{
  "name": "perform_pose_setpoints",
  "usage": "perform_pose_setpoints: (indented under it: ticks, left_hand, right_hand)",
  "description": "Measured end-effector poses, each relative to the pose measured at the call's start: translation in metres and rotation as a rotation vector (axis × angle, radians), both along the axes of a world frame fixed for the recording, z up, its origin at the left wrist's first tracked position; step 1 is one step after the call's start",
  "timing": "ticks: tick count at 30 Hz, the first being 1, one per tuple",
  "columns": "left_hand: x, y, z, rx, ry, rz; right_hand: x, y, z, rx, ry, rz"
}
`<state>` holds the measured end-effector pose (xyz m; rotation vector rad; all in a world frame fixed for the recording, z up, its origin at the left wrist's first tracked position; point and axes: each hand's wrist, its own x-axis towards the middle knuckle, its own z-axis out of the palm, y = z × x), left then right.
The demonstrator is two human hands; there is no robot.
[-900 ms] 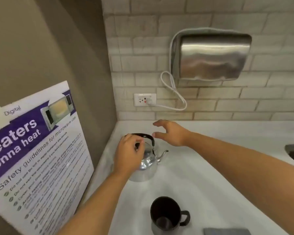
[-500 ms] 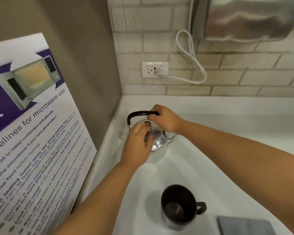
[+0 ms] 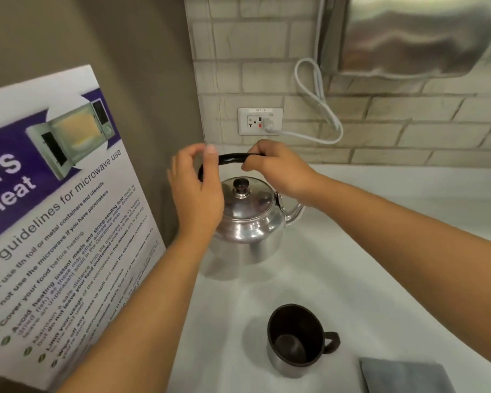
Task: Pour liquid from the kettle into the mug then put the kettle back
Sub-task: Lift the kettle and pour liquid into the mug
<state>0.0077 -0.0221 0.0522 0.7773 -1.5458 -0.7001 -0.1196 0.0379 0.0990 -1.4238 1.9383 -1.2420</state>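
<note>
- kettle (image 3: 247, 222): shiny metal, sits upright on the white surface (image 3: 380, 265) in the back-left corner, just beside the brown side wall. Lid on, dark knob (image 3: 241, 185) centred on top. Spout (image 3: 294, 212) points right.
- kettle handle (image 3: 233, 158): black arch, raised upright over the lid.
- right hand (image 3: 278, 171): fingers curled shut around the right end of the handle, gripping it. Forearm comes in from the right edge.
- left hand (image 3: 194, 191): at the left end of the handle, thumb and forefinger loosely curved with a gap between them, not clamped. Cannot tell whether it touches the handle; the palm hides the kettle's left shoulder.
- mug (image 3: 295, 340): metal outside, dark inside, upright on the surface nearer the camera than the kettle, well apart from it. Handle points right. Inside looks dry; dark, so not certain.
- grey cloth (image 3: 406, 375): folded, flat on the surface just right of the mug, cut off by the bottom edge.
- microwave safety poster (image 3: 54, 208): leans against the left wall, purple header, list of guidelines.
- back wall: pale brick tiles, white outlet (image 3: 260, 121) with a white cord (image 3: 315, 89) plugged in, looping up to a steel wall unit (image 3: 420, 32) at top right.
</note>
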Motion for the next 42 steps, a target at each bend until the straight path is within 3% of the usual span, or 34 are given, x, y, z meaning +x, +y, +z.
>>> perform_pose_setpoints:
  ticks: [3, 11, 20, 27, 37, 42]
  left_hand:
    - [0.0, -0.001, 0.017, 0.195, 0.013, -0.108]
    - [0.017, 0.026, 0.021, 0.249, 0.168, -0.077]
    - [0.039, 0.044, 0.023, 0.21, 0.171, -0.094]
    - [0.047, 0.056, 0.014, 0.209, 0.152, -0.073]
    - [0.056, 0.065, 0.007, 0.245, 0.095, -0.079]
    - [0.054, 0.069, 0.006, 0.212, 0.045, -0.096]
  right_hand:
    - [0.012, 0.013, 0.015, -0.024, 0.005, 0.029]
    - [0.022, 0.073, 0.003, -0.095, -0.13, 0.092]
    - [0.03, 0.19, -0.133, -0.257, -0.184, -0.558]
    - [0.056, 0.201, -0.191, 0.03, -0.235, -0.405]
    - [0.046, 0.194, -0.193, -0.13, -0.279, -0.483]
    - [0.029, 0.198, -0.197, -0.105, -0.197, -0.459]
